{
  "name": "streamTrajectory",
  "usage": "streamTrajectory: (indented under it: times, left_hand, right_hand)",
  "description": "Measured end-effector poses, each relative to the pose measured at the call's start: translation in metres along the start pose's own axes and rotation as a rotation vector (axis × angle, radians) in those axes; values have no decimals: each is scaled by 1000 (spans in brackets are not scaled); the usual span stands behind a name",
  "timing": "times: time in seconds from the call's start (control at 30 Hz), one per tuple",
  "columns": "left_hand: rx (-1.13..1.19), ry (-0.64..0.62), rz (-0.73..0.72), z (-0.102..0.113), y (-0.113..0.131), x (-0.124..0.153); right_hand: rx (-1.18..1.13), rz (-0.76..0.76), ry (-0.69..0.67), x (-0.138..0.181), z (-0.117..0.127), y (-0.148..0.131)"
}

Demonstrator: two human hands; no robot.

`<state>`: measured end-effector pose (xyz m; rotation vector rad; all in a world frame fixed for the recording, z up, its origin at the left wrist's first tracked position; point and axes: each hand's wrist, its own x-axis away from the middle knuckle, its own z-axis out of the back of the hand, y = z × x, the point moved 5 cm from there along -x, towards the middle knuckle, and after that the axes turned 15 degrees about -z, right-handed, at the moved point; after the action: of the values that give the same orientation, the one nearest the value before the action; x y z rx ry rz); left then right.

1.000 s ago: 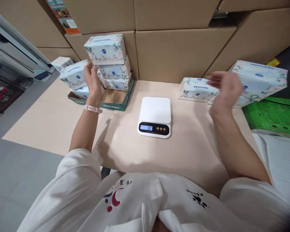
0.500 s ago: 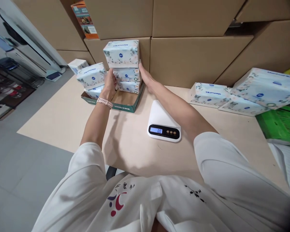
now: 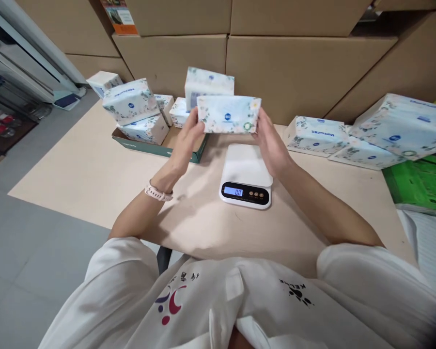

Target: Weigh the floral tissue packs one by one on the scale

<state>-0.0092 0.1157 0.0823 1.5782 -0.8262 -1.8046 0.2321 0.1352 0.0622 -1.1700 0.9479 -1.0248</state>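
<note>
A white and pale-blue tissue pack with a floral print (image 3: 228, 115) is held level between my two hands, above the back part of a white kitchen scale (image 3: 246, 165) whose display reads 0.0. My left hand (image 3: 187, 138) grips its left end and my right hand (image 3: 271, 143) its right end. Another tissue pack (image 3: 210, 81) shows turned at an angle behind the held one; whether it rests on it is hidden. To the left, a shallow green cardboard tray (image 3: 150, 148) contains several tissue packs.
Large brown cartons (image 3: 308, 77) form a wall along the back of the pale table (image 3: 76, 160). More tissue packs (image 3: 316, 135) sit at the right, near a green crate (image 3: 421, 182). A small tissue pack (image 3: 103, 83) stands at the far left corner.
Both hands have moved right from the tray to above the scale, carrying the tissue pack. The stack formerly at the tray's right side is gone from there, and its top pack now looks turned.
</note>
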Motion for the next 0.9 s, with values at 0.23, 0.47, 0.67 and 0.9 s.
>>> streamTrajectory:
  times: [0.23, 0.47, 0.67, 0.9]
  left_hand:
    - [212, -160, 59, -65, 13, 39]
    - [275, -128, 112, -67, -3, 66]
    - [221, -105, 125, -62, 1, 86]
    - [187, -79, 141, -62, -1, 95]
  right_hand:
    - [-97, -95, 61, 95, 26, 4]
    - [-187, -127, 171, 114, 38, 33]
    - [-147, -171, 251, 131, 44, 52]
    - [-122, -162, 221, 143, 42, 60]
